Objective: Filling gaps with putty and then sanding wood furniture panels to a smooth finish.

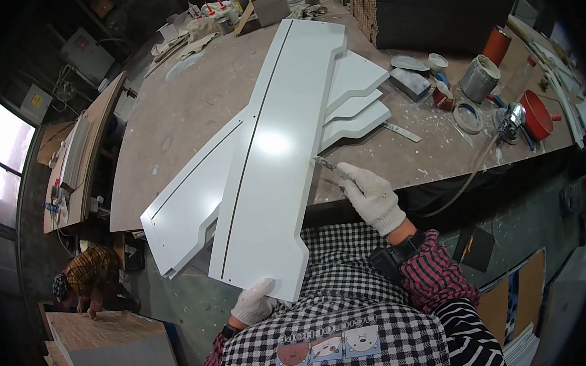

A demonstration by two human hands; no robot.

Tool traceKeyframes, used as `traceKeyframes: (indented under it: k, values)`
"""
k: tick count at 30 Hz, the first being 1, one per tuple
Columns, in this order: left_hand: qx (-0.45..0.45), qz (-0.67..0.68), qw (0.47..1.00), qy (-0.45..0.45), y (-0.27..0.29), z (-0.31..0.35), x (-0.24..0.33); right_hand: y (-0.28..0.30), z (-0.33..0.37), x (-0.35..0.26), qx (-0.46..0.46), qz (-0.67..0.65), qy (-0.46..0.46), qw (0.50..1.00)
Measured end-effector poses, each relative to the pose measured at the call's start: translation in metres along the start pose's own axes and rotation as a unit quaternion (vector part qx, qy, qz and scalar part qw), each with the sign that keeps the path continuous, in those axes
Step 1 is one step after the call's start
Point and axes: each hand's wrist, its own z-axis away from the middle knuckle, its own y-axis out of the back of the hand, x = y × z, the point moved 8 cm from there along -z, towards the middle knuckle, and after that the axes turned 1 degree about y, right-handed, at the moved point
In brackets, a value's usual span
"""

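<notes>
A long white panel (281, 103) with a dark groove along it lies slantwise over other white panels (192, 182). My left hand (255, 302), in a white knitted glove, grips its near end, thumb on top and the other fingers hidden. My right hand (376, 198), gloved alike, is closed on a slim knife-like tool (331, 167). The tool's tip meets the right edge of the top panel around mid-length. More notched panel ends (360, 122) stick out on the right from beneath the top panel.
The brown table (168, 123) carries a metal strip (402, 132), a tape roll (467, 117), an air tool (509, 121), a red cup (537, 114) and a paint can (481, 77). A hose (467, 182) hangs off its front edge. Lower left, a person (94, 275) bends over stacked boards (107, 328).
</notes>
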Motion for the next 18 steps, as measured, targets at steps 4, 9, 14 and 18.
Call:
traceKeyframes:
  k: [4, 9, 14, 18]
  values:
    - [-0.012, -0.017, 1.000, -0.019, -0.002, 0.000, 0.004, 0.000, 0.000, 0.000, -0.001, 0.003, -0.002, 1.000]
    - [-0.007, -0.035, 0.999, -0.023, -0.007, 0.001, 0.007, 0.002, 0.000, -0.005, 0.004, 0.018, 0.016, 1.000]
    - [0.073, -0.054, 0.995, -0.033, 0.000, 0.002, 0.006, 0.004, 0.002, -0.007, 0.012, 0.019, 0.025, 0.999]
    - [-0.043, -0.003, 0.999, -0.019, -0.004, -0.005, -0.001, 0.007, 0.003, -0.008, 0.017, 0.014, 0.030, 0.999]
